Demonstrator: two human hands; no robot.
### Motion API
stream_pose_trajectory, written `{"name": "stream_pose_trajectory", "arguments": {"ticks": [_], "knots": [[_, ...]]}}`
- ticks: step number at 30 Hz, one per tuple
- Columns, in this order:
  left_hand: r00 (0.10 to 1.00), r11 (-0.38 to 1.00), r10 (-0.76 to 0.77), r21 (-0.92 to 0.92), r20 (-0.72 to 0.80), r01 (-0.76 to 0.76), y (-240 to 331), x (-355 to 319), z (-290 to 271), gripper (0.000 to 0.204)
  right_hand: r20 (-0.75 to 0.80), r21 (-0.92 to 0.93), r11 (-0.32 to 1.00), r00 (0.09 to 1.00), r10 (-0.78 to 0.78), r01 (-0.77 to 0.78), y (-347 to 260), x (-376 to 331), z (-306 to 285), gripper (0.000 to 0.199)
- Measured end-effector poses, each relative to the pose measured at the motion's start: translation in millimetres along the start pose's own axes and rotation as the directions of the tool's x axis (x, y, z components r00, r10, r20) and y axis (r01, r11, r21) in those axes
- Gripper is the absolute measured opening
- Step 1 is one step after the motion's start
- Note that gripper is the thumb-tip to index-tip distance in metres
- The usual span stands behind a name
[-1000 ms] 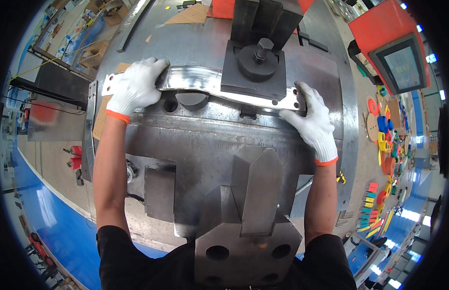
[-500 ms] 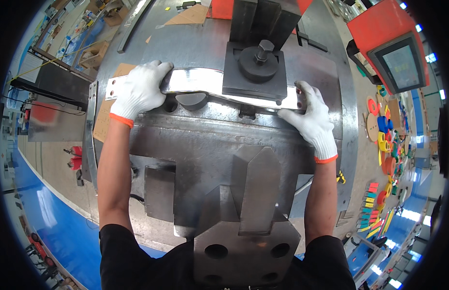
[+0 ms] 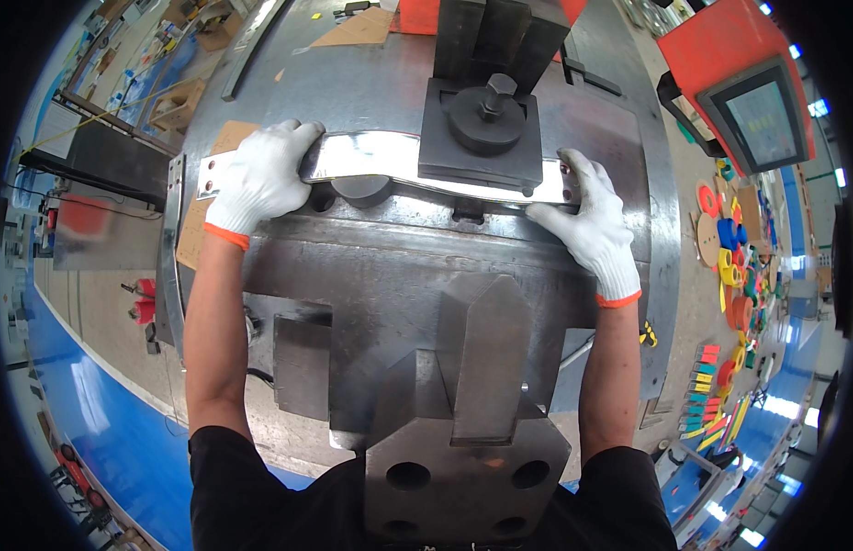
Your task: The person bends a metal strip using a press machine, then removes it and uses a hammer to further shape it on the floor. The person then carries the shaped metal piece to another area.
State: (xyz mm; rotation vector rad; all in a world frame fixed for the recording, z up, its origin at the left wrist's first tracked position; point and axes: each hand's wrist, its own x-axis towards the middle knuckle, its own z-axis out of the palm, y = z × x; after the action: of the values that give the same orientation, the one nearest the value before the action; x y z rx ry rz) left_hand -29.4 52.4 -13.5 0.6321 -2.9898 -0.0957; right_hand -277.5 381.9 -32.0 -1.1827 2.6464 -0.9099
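A long shiny metal bar (image 3: 367, 154), slightly bent and with holes at both ends, lies crosswise on the steel machine bed. My left hand (image 3: 269, 173), in a white knit glove with an orange cuff, is wrapped over the bar near its left end. At the other end, my right hand (image 3: 592, 216), gloved the same way, grips the bar between thumb below and fingers above. A dark square block (image 3: 482, 161) with a round boss and a bolt (image 3: 498, 95) stands over the bar's right half and hides part of it. Beneath the bar, a round dark post (image 3: 362, 191) shows near my left hand.
A pointed steel block (image 3: 486, 358) on a plate with holes (image 3: 468, 482) rises close in front of me. The machine bed (image 3: 381, 266) has slots and holes. A red control box with a screen (image 3: 757, 115) hangs at the right. Cardboard (image 3: 358, 28) lies at the back.
The view has shifted very slightly. Both hands keep their hold on the bar, with no clear movement of it against the block.
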Motion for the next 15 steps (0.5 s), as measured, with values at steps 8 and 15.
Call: {"name": "stream_pose_trajectory", "arguments": {"ticks": [8, 15], "knots": [[1.0, 1.0, -0.011, -0.023, 0.02, 0.011, -3.7, -0.5, 1.7, 0.054, 0.014, 0.023, 1.0, 1.0, 0.015, -0.015, -0.3, -1.7, -0.8, 0.085], [0.998, 0.999, -0.046, 0.0, 0.044, 0.046, 0.1, -1.7, -0.9, 0.054, 0.022, 0.033, 0.999, 1.0, 0.021, -0.021, -2.3, 0.2, -0.6, 0.085]]}}
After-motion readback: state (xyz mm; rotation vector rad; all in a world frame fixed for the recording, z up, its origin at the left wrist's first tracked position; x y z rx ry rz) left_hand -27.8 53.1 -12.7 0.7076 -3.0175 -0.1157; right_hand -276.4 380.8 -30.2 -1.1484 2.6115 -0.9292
